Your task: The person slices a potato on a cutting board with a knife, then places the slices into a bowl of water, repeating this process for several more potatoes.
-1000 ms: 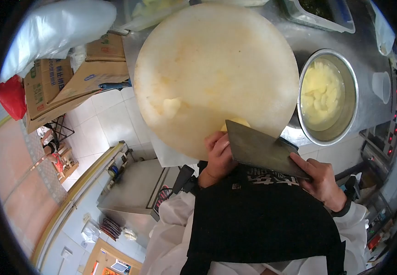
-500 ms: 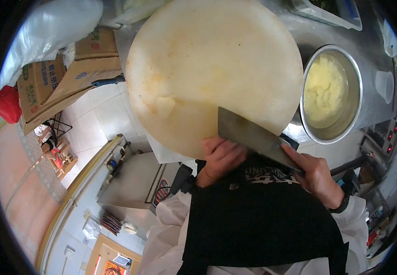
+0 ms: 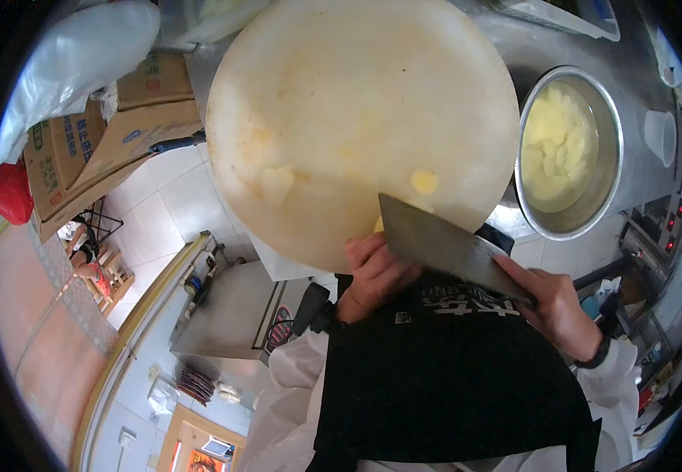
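Observation:
My right hand [image 3: 555,305] is closed round the handle end of a broad, dark cleaver [image 3: 443,245], its blade slanting over the near edge of a round, worn cutting board [image 3: 333,102]. Curled fingers of my left hand [image 3: 376,271] lie against the blade's left end, holding a potato [image 3: 378,225]. Only a small yellow edge of that potato shows; fingers and blade hide the rest. A round yellow potato slice [image 3: 424,182] lies flat just beyond the blade. Farther left on the board is a paler slice [image 3: 277,185].
To the right stands a metal bowl [image 3: 615,157] of potato slices in water, with a small white cup [image 3: 659,138] beyond it. A clear tray [image 3: 569,17] sits at the back right. Cardboard boxes [image 3: 112,130] and a plastic bag [image 3: 81,67] are at the left.
A round yellow slice now lies on the board beyond the blade, where none showed before. The cleaver has shifted slightly right and down, and a yellow potato edge shows by my left fingers.

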A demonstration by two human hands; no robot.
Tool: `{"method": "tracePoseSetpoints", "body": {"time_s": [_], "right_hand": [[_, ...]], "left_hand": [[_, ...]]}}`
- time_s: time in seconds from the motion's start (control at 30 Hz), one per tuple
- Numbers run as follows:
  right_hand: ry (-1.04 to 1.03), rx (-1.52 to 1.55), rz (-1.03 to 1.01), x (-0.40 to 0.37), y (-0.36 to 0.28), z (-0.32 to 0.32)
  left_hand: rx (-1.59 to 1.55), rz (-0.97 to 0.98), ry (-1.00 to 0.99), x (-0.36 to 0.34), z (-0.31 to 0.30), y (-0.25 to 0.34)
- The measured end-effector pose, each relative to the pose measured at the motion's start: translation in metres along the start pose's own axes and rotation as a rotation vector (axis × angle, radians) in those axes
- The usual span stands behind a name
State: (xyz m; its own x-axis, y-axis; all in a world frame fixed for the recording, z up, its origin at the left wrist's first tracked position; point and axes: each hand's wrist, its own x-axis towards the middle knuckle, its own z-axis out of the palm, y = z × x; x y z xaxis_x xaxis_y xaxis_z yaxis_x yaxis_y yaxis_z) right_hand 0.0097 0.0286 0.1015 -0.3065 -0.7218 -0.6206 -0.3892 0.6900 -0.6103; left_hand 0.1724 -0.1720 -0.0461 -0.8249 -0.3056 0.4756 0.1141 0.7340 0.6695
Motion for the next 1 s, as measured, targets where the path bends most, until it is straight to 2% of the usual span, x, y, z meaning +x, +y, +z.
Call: {"method": "tracePoseSetpoints", "body": {"time_s": [0.07,0.13,0.2,0.27,0.4,0.43,0.5,0.73,0.8,0.93,1.0], "right_hand": [[0.059,0.104,0.015,0.012,0.008,0.013],[0.041,0.065,-0.003,0.009,0.009,0.006],[0.013,0.033,-0.002,-0.005,0.008,-0.002],[-0.048,-0.012,0.003,-0.02,0.006,-0.01],[-0.052,0.0,0.045,-0.012,0.0,-0.006],[0.001,0.012,0.03,-0.002,0.004,0.001],[0.055,0.028,0.011,0.004,0.008,0.008],[-0.042,-0.004,-0.019,-0.022,0.003,-0.011],[-0.054,0.01,-0.004,-0.02,0.0,-0.011],[0.009,0.035,0.009,0.007,0.0,0.009],[0.034,0.053,0.029,0.011,0.001,0.011]], "left_hand": [[0.003,0.014,0.003,0.006,0.0,0.003],[0.013,0.033,0.01,0.011,-0.001,0.003],[-0.065,-0.083,0.004,0.009,-0.003,0.006],[-0.08,-0.088,-0.017,0.007,-0.005,0.005],[-0.18,-0.117,-0.043,-0.008,0.001,-0.001],[-0.177,-0.118,-0.044,-0.002,0.001,0.001],[-0.006,0.04,0.025,0.015,0.001,0.006],[-0.098,-0.011,0.007,0.001,-0.004,-0.001],[-0.144,-0.008,-0.134,-0.011,-0.002,-0.005],[-0.022,-0.004,-0.06,0.0,-0.004,0.001],[0.006,0.089,0.022,0.004,0.002,0.001]]}}
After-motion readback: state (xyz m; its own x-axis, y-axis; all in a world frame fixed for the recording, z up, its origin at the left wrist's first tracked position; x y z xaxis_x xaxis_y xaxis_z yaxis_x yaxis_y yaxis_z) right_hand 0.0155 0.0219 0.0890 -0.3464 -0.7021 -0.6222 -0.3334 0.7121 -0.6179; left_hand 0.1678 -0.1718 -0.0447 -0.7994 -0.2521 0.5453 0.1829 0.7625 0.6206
